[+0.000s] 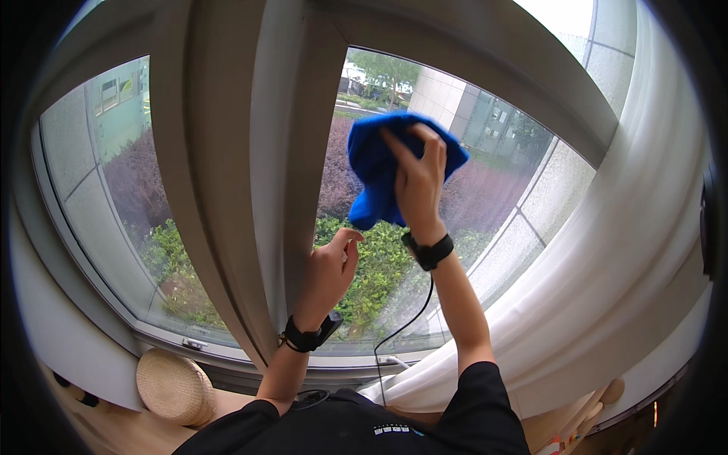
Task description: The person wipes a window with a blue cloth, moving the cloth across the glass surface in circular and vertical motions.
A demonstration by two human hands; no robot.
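My right hand [422, 176] presses a bunched blue cloth [369, 149] against the right-hand window pane [392, 273]. The fingers are spread over the cloth, which is slightly blurred, and its lower end hangs free. Lower and to the left, my left hand [333, 273] is beside the grey window frame post [298, 187], its fingers curled. A small pale spot shows between its thumb and index finger; what it is cannot be made out. Each wrist wears a black strap with a device, and a thin black cable [402, 329] runs down from the right one.
A white curtain [574, 290] hangs along the right side. At the lower left stand round woven cushions [170, 387]. A window handle [392, 360] sits on the bottom frame, and a latch [194, 343] on the left sash. Shrubs and stone walls show outside.
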